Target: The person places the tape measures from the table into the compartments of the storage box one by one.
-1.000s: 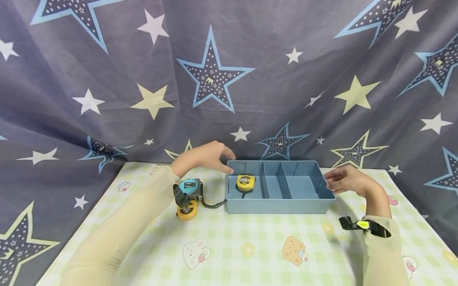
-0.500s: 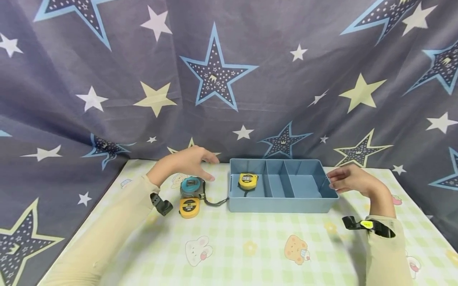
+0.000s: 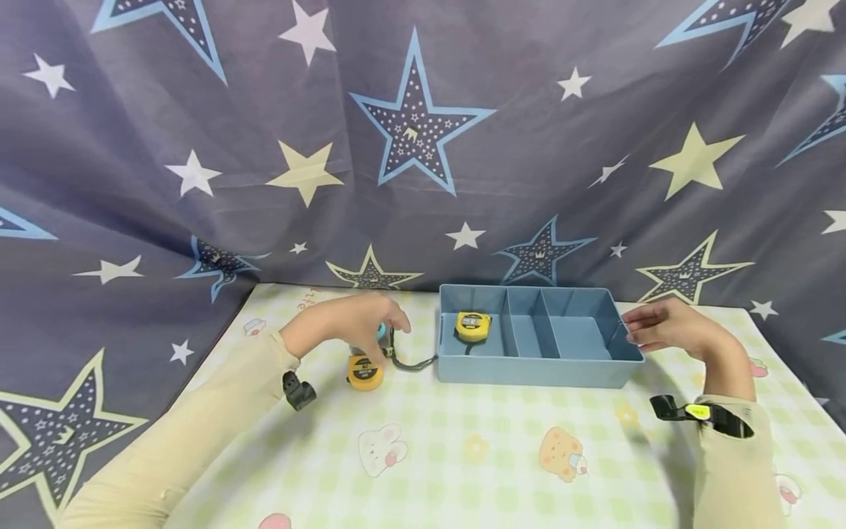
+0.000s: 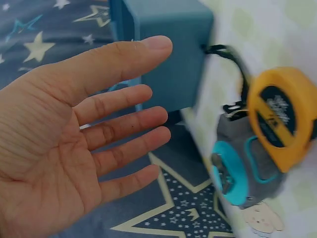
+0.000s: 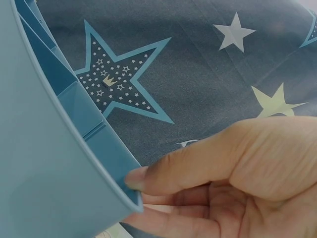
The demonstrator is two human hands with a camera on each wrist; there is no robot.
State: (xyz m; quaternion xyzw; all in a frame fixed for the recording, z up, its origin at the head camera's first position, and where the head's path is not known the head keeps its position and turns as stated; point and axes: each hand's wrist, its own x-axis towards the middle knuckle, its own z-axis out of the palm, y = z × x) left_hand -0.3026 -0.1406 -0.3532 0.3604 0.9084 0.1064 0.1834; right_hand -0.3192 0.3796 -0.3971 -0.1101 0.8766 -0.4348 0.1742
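Note:
My left hand (image 3: 353, 322) is over two tape measures at the box's left, thumb and fingers spread apart. In the left wrist view its palm holds nothing. A teal-and-grey tape measure (image 4: 247, 161) lies against an orange-yellow tape measure (image 4: 292, 119); in the head view the hand mostly hides the teal one. A black strap (image 3: 415, 365) runs from there toward the blue divided box (image 3: 529, 371). A yellow tape measure (image 3: 473, 328) lies in the box's left compartment. At the right end, my right hand (image 3: 684, 330) pinches the box wall, thumb (image 5: 143, 179) inside.
Two dividers split the box; its middle and right compartments hold nothing visible. A green-checked cloth (image 3: 476, 470) with cartoon prints covers the table. Behind it hangs a dark star-patterned curtain (image 3: 502, 184), close to the box's back wall.
My left hand has left the box's left end and moved left, then down over the tape measures. My right hand keeps its place on the box. The head view has shifted slightly.

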